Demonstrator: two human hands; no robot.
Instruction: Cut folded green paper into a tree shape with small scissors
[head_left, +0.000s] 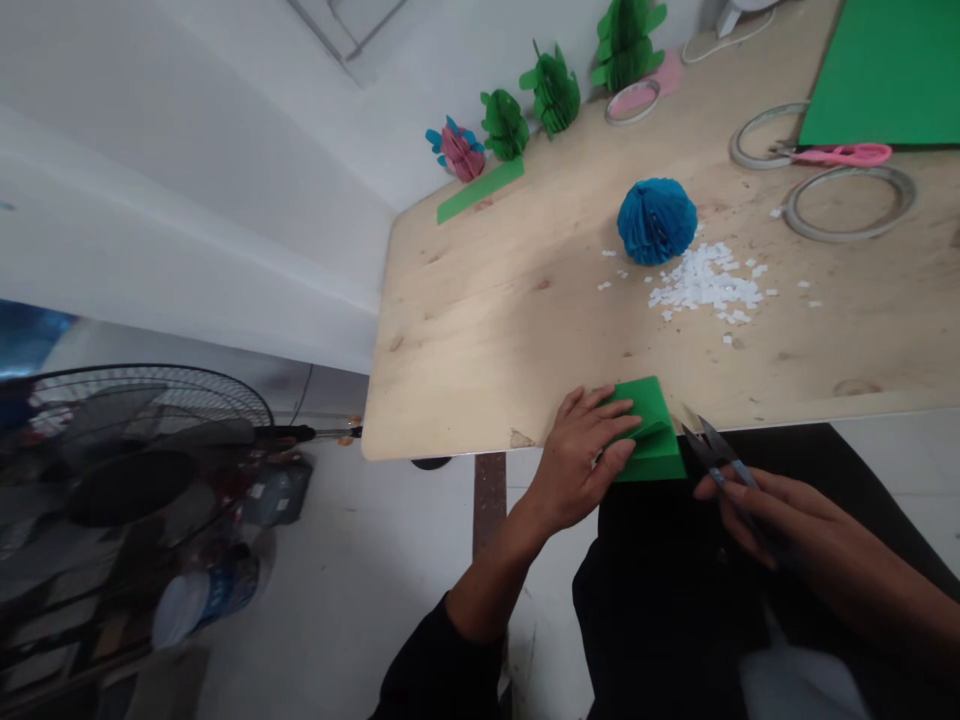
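Note:
A folded sheet of green paper [651,460] lies at the table's front edge, its near part hanging slightly over. My left hand [589,450] rests on it from the left, with fingers spread over the top. A raised flap of the paper is between the thumb and index finger. My right hand [772,510] is closed around small metal snips [718,455], just right of the paper. Their two blades stand a little apart, pointing up and left. The snips look apart from the paper, and their lower end is hidden in the hand.
A blue paper ball [657,221] sits by scattered white paper bits [709,282]. Tape rings [849,204], pink scissors [844,154] and a green sheet [889,75] lie at right. Green paper figures [555,92] line the wall. A fan [135,470] stands left, off the table.

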